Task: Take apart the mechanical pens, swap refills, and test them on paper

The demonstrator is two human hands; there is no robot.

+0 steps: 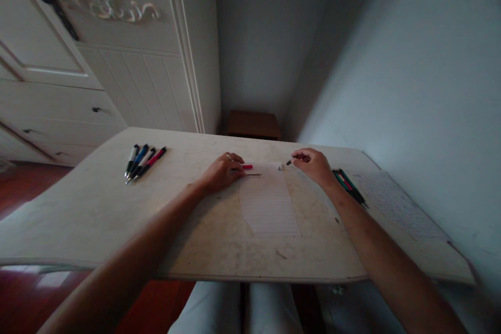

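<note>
My left hand (224, 171) is closed at the upper left edge of a lined sheet of paper (270, 209). A red pen part (247, 166) pokes out from its fingers, and a thin dark pen refill (253, 175) shows by the fingertips. Past the sheet's upper right corner, my right hand (313, 163) pinches a small dark pen piece (288, 162), tip pointing left. Between the hands a tiny object (279, 168) lies on the paper, too small to make out.
Several pens (144, 163) lie together at the table's left. More dark and green pens (349, 186) rest beside my right forearm, near a written sheet (399, 203) along the wall. Small bits (281, 254) dot the tabletop (156, 240). A white cabinet (148, 73) stands behind.
</note>
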